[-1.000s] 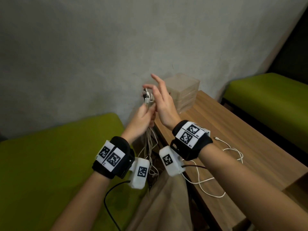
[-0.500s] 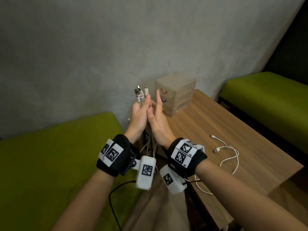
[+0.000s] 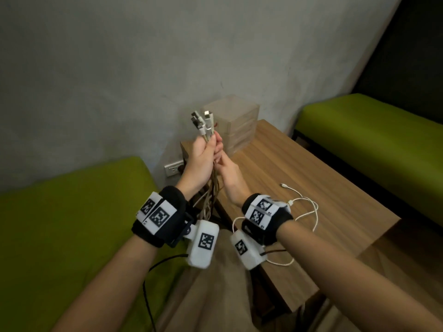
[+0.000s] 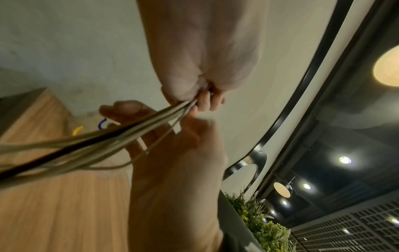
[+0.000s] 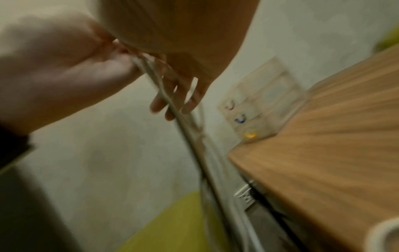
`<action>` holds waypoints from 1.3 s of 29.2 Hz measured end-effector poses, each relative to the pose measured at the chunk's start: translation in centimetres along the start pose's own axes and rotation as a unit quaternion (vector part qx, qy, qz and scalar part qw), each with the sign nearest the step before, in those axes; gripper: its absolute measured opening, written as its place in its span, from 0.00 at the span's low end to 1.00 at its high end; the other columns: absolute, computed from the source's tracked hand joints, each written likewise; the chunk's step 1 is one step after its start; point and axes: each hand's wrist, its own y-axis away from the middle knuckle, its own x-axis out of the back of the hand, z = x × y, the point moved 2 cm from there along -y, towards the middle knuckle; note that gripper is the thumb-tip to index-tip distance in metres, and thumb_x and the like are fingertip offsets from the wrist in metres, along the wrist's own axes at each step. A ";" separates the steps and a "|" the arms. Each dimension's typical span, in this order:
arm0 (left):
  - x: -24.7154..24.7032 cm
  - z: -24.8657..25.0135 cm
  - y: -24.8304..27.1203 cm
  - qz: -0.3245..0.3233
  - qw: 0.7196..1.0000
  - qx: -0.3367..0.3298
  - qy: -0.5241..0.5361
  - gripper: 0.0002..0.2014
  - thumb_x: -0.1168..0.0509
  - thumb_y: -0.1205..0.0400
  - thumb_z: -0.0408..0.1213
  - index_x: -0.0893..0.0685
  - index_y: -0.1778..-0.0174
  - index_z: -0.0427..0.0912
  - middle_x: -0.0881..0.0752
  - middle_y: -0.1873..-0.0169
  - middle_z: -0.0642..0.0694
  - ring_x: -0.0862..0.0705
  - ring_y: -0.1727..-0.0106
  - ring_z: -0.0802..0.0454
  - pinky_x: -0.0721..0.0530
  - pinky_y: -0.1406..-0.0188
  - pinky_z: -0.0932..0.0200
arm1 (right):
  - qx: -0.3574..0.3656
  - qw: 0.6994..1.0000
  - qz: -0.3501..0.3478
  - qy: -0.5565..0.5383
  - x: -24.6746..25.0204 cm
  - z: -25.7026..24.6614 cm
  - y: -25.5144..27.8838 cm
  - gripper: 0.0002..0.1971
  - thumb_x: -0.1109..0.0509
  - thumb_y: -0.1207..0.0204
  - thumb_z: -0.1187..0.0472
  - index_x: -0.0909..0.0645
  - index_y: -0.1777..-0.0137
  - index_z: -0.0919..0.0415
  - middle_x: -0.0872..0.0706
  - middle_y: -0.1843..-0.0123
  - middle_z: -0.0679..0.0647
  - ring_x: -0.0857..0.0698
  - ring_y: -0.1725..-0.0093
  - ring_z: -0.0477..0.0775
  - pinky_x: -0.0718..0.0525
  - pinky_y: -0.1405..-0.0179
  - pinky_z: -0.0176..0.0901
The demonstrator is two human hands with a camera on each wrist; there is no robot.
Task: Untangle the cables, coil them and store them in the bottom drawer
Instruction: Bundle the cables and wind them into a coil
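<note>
1. A grey plaster wall is filling the background, with a wooden table [image 3: 299,188] running away to the right of the hands and a green cushioned bench [image 3: 60,224] sitting below the left forearm.
2. The left hand [image 3: 201,161] is raised in front of the wall, fingers curling tight round a bundle of cables [image 3: 208,137]; it is gripping them just below the plugs.
3. The plug ends are sticking up above the left fist, fanning out a little, pale cords with metal tips.
4. The rest of the bundle is hanging down below the fist, passing between the two wrists and trailing out of sight.
5. The right hand [image 3: 229,174] is sitting just beside and below the left, fingers touching the hanging cords; the left wrist view is showing cords running across those fingers, but whether they are closing on them I cannot tell.
6. Behind the hands, at the far end of the table against the wall, a clear drawer unit [image 3: 233,125] is standing; the right wrist view is showing red, blue and yellow handles on its stacked drawers, all pushed in.
7. To the right of the right wrist, a loose white cable [image 3: 309,209] is lying on the tabletop in open loops.
8. A wall socket [image 3: 173,168] is showing low on the wall, left of the left hand.
</note>
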 end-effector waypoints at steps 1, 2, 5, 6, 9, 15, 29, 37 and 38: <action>-0.7 -0.1 -0.2 -0.006 1.000 0.008 0.004 0.14 0.54 0.13 0.31 0.29 0.62 0.43 0.31 0.75 0.55 0.31 0.80 0.65 0.31 0.76 0.73 | -0.023 1.000 -0.009 -0.010 1.6 0.6 -0.1 0.17 0.49 0.22 0.59 0.23 0.39 0.57 0.15 0.46 0.55 0.16 0.49 0.51 0.19 0.44 0.48; -1.4 -0.3 -0.2 -0.011 1.000 0.018 0.011 0.14 0.55 0.13 0.31 0.30 0.62 0.43 0.34 0.74 0.52 0.32 0.81 0.65 0.32 0.77 0.72 | -0.049 0.999 -0.003 -0.012 3.5 1.4 0.0 0.19 0.51 0.24 0.59 0.21 0.42 0.59 0.15 0.49 0.55 0.15 0.52 0.51 0.18 0.46 0.49; -3.6 -1.2 0.2 -0.033 0.999 0.030 0.015 0.14 0.56 0.13 0.30 0.31 0.63 0.42 0.38 0.74 0.50 0.35 0.81 0.64 0.35 0.77 0.70 | -0.124 0.977 0.044 0.167 10.0 5.0 0.5 0.17 0.45 0.25 0.60 0.20 0.42 0.59 0.12 0.51 0.56 0.14 0.51 0.54 0.18 0.47 0.49; -4.5 -1.7 0.4 -0.044 0.998 0.033 0.012 0.14 0.56 0.13 0.30 0.31 0.62 0.42 0.38 0.74 0.50 0.36 0.81 0.64 0.35 0.76 0.70 | -0.164 0.945 0.019 0.282 11.9 6.5 0.8 0.15 0.42 0.24 0.62 0.20 0.41 0.59 0.13 0.47 0.57 0.15 0.48 0.55 0.17 0.45 0.50; -7.0 -3.6 1.0 -0.072 0.996 0.051 0.019 0.15 0.56 0.13 0.29 0.31 0.62 0.43 0.34 0.78 0.55 0.36 0.81 0.64 0.36 0.77 0.70 | -0.298 0.788 -0.105 0.528 15.7 10.5 2.5 0.14 0.36 0.23 0.63 0.21 0.38 0.61 0.18 0.39 0.61 0.20 0.40 0.62 0.20 0.42 0.58; -9.4 -5.8 1.3 -0.094 0.992 0.076 0.031 0.13 0.55 0.13 0.31 0.29 0.61 0.43 0.31 0.84 0.59 0.35 0.80 0.64 0.35 0.76 0.70 | -0.298 0.754 -0.078 0.580 16.9 13.0 5.5 0.10 0.38 0.20 0.60 0.21 0.43 0.62 0.19 0.42 0.61 0.24 0.37 0.64 0.28 0.39 0.61; -9.7 -4.9 0.8 -0.038 0.994 0.102 -0.012 0.08 0.46 0.15 0.40 0.23 0.51 0.41 0.33 0.73 0.53 0.32 0.74 0.62 0.32 0.73 0.69 | 0.028 0.922 0.223 0.316 15.5 1.1 0.9 0.07 0.33 0.22 0.62 0.24 0.54 0.66 0.22 0.68 0.46 0.22 0.70 0.39 0.24 0.68 0.33; -8.2 -3.5 0.2 0.085 0.986 0.103 0.101 0.13 0.43 0.15 0.40 0.17 0.56 0.37 0.13 0.63 0.45 0.12 0.64 0.58 0.16 0.65 0.65 | 0.110 0.973 0.150 0.135 8.3 -0.2 1.5 0.03 0.34 0.23 0.69 0.24 0.51 0.67 0.18 0.61 0.51 0.21 0.68 0.41 0.22 0.68 0.32; -7.8 -3.4 0.1 0.115 0.975 0.119 0.148 0.12 0.43 0.16 0.39 0.19 0.57 0.35 0.14 0.66 0.45 0.12 0.67 0.57 0.16 0.68 0.65 | 0.120 0.976 0.117 0.140 8.0 -0.4 1.5 0.07 0.33 0.24 0.69 0.24 0.48 0.67 0.18 0.59 0.51 0.20 0.68 0.44 0.21 0.69 0.32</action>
